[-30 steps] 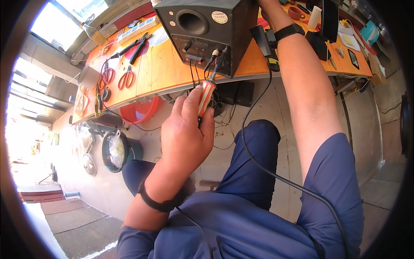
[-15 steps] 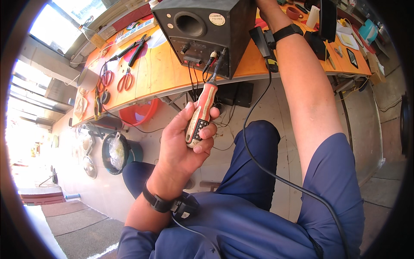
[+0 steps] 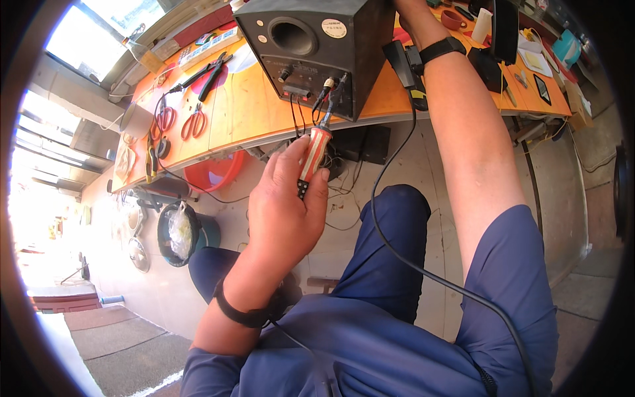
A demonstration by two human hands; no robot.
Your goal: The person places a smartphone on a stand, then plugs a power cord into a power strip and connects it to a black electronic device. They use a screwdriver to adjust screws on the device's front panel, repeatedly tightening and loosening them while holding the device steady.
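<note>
A black box speaker (image 3: 305, 69) stands at the front edge of the orange worktable, its panel with a round port, knobs and plugged-in cables turned toward me. My left hand (image 3: 283, 205) is closed around the red-and-white striped handle of a screwdriver (image 3: 317, 151), the back of the hand uppermost. The shaft points up to the lower right corner of that panel, and its tip seems to meet a small part there. My right hand (image 3: 417, 25) reaches to the speaker's far right side at the top edge of the view. Its fingers are hidden.
Left on the table lie pliers (image 3: 213, 76), red-handled scissors (image 3: 193, 124) and a white power strip (image 3: 210, 47). A red cup (image 3: 452, 20) and a phone (image 3: 542, 90) are at right. A black cable (image 3: 423, 268) crosses my lap; below stand a red basin (image 3: 221, 173) and a bucket (image 3: 173, 231).
My left hand has rolled over from palm up to back up, turning the screwdriver handle with it and shifting slightly upward. The right arm and the speaker stay nearly in place.
</note>
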